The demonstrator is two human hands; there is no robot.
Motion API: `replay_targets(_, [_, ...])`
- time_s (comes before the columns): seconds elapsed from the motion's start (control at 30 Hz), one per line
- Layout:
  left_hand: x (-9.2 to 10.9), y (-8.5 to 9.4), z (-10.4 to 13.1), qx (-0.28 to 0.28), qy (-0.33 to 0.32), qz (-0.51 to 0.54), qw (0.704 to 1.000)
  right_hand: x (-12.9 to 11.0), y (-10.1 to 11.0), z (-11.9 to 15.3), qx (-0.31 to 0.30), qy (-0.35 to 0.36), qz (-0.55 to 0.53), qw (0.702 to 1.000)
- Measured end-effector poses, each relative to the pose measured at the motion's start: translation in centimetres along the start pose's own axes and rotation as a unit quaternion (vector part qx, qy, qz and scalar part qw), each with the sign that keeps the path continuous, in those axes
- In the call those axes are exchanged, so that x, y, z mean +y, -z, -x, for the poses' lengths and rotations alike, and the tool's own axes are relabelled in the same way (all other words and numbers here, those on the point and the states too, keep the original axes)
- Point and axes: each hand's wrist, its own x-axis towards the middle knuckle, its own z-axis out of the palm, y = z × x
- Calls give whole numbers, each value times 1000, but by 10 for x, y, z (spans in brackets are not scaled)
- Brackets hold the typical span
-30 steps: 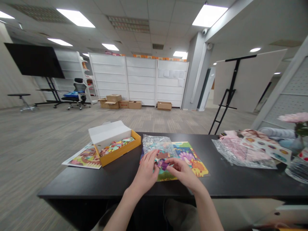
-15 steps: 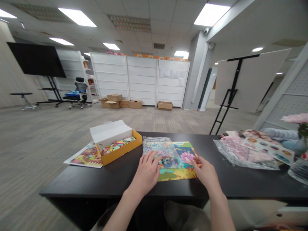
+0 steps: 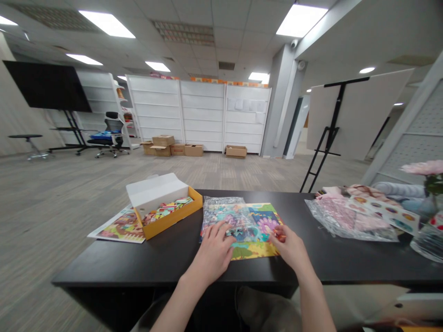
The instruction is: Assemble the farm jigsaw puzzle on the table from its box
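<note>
A colourful puzzle board (image 3: 258,251) with a pink peacock-like figure lies flat on the dark table. A clear plastic bag (image 3: 221,205) covers its left part, with bright pieces showing through. My left hand (image 3: 217,246) rests over the bag's lower edge, fingers stretched out and holding nothing. At the board's right side, my right hand (image 3: 290,244) pinches a small orange-red puzzle piece (image 3: 281,234) between thumb and fingers, just above the printed surface. The fingers partly hide the piece, so its full outline does not show.
To the left stands an open yellow box (image 3: 173,221) full of colourful pieces, its white lid raised. An illustrated sheet (image 3: 121,228) lies partly under it. On the right are a plastic-wrapped pink bundle (image 3: 339,216), a card with round stickers (image 3: 384,212) and a flower vase (image 3: 432,235).
My right hand has shifted slightly left over the board, and the orange-red piece shows more clearly. My left hand has slid a little lower on the bag. The view has turned slightly right.
</note>
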Motion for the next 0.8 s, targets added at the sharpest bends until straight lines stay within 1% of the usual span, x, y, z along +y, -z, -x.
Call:
replay_targets(0.1, [-1, -2, 1, -4, 1, -7, 1000, 2, -4, -3, 12, 19, -57, 998])
replay_targets(0.2, [-2, -4, 3, 4, -3, -3, 1000, 1, -9, -4, 24, 57, -75, 995])
replay_targets(0.27, [-2, -5, 3, 7, -4, 0, 1000, 0, -12, -6, 25, 77, -56, 995])
replay_targets(0.37, [-3, -6, 4, 7, -4, 2, 1000, 0, -17, -9, 11, 103, -2, 995])
replay_targets(0.53, [-3, -6, 4, 1, -1, -6, 1000, -3, -24, -17, -19, 92, 70, 993])
replay_targets(0.67, [-3, -4, 5, -13, 10, -11, 1000, -6, -23, -18, -42, 95, 86, 991])
replay_targets(0.8, [-4, -2, 5, -16, 15, -10, 1000, -7, -21, -17, -40, 95, 84, 991])
